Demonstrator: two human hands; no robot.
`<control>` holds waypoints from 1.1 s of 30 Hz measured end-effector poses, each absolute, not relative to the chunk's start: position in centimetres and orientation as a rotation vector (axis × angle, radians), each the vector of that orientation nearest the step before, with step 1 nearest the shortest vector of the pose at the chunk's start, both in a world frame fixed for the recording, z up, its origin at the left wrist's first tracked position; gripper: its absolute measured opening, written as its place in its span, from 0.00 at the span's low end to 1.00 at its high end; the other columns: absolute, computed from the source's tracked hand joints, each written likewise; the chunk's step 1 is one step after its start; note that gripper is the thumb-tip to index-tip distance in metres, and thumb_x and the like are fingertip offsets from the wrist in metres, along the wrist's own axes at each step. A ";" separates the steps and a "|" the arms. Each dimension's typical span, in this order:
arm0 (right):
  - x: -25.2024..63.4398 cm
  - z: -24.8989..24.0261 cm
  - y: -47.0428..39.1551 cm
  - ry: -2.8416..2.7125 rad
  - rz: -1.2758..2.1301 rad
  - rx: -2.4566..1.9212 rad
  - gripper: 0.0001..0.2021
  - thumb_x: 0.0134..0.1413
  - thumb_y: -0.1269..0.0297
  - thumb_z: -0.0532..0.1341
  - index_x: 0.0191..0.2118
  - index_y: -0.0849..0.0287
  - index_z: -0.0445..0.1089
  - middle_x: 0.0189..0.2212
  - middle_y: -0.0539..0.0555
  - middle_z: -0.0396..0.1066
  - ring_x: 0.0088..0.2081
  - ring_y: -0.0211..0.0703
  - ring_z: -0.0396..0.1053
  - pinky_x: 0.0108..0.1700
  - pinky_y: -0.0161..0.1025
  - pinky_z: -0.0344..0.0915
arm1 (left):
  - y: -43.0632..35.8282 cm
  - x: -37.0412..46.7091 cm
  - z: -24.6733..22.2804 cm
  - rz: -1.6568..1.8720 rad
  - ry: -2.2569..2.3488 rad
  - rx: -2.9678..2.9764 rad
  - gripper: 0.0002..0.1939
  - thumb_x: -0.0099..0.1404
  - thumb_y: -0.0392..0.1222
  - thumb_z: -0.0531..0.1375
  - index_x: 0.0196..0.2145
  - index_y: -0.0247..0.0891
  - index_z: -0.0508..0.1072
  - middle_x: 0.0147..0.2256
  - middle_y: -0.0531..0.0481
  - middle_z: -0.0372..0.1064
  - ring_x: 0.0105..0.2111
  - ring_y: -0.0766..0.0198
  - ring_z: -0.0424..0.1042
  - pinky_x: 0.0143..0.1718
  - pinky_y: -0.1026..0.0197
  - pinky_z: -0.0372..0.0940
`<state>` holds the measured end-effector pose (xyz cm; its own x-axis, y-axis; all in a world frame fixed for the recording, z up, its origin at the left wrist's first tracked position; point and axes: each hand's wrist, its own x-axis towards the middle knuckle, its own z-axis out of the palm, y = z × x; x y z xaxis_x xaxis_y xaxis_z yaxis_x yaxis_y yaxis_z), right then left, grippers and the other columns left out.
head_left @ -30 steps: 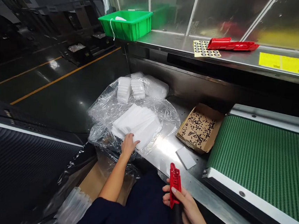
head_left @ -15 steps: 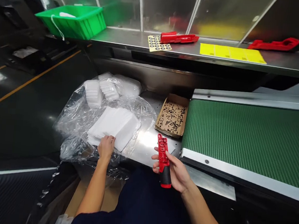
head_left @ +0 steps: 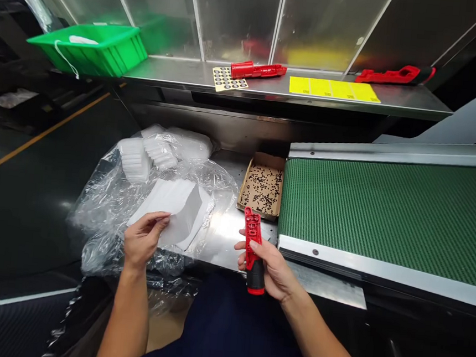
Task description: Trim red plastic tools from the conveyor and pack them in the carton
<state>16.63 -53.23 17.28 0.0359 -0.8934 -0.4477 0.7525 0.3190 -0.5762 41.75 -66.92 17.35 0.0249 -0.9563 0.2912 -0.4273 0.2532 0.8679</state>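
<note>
Right-hand grip holds a red-and-black part at the near edge of the metal table, its underside hidden from view; left-hand grip pinches a white sheet, curled up from a stack on crumpled clear plastic, some of its edge covered by the thumb; beyond the part sits a cardboard tray, its front rim partly masked, holding black pieces too small to identify; alongside, a green conveyor is cut off at right.
</note>
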 end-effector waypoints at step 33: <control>21.0 15.3 -54.4 1.494 -1.376 -0.808 0.21 0.43 0.51 0.68 0.39 0.60 0.68 0.24 0.50 0.70 0.27 0.43 0.67 0.32 0.40 0.66 | -60.6 35.7 16.0 -1.498 -1.459 1.376 0.22 0.49 0.58 0.67 0.31 0.37 0.69 0.22 0.53 0.67 0.19 0.64 0.67 0.15 0.66 0.60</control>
<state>20.96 -54.39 15.28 -0.3616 -0.9125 -0.1914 0.1159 0.1597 -0.9803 35.74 -60.64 16.01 -0.2582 -0.9343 -0.2459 -0.2208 -0.1907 0.9565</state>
